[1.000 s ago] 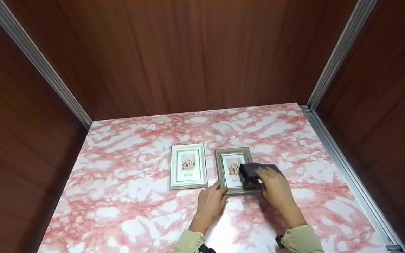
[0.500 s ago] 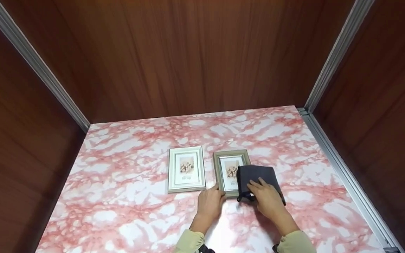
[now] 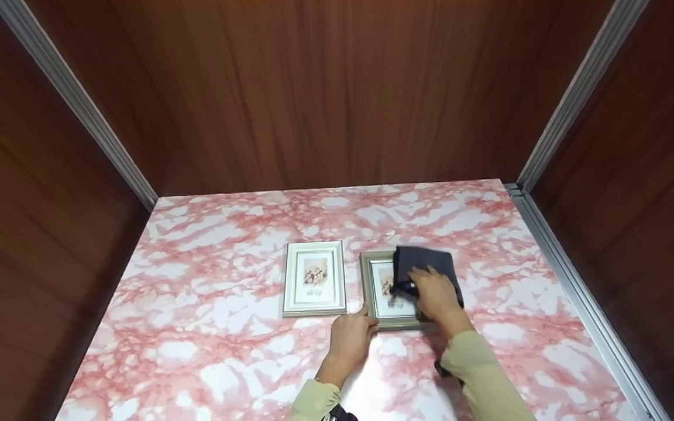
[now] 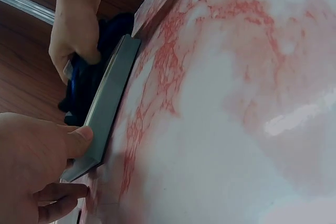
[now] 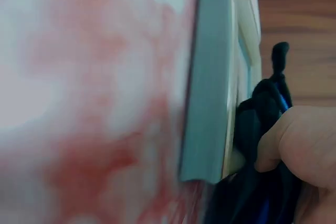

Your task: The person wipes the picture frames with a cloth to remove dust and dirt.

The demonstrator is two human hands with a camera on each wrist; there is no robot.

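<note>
Flat on the table lies a brown picture frame [image 3: 368, 286] with a flower print behind its pane. My left hand [image 3: 350, 338] holds its near left corner, thumb on the near edge [image 4: 107, 116] and a finger along the left side. A dark folded cloth [image 3: 425, 260] covers much of the frame's right half. My right hand [image 3: 437, 295] grips this cloth, fingers spread on top and thumb tucked against its loose near edge. In the right wrist view the cloth [image 5: 254, 124] bunches against the thumb, with a rolled corner sticking up. The frame's upper right corner is hidden.
A white picture frame [image 3: 290, 280] with the same print lies just left of the brown one. The table [image 3: 196, 327] has a red and white marbled top. Dark wood panels [image 3: 337, 105] rise at the back and both sides, with metal rails [image 3: 571, 269] at the corners.
My right hand first moved toward me with the cloth, down over the brown frame's near right corner, then away from me up its right side. My left hand has stayed at the corner.
</note>
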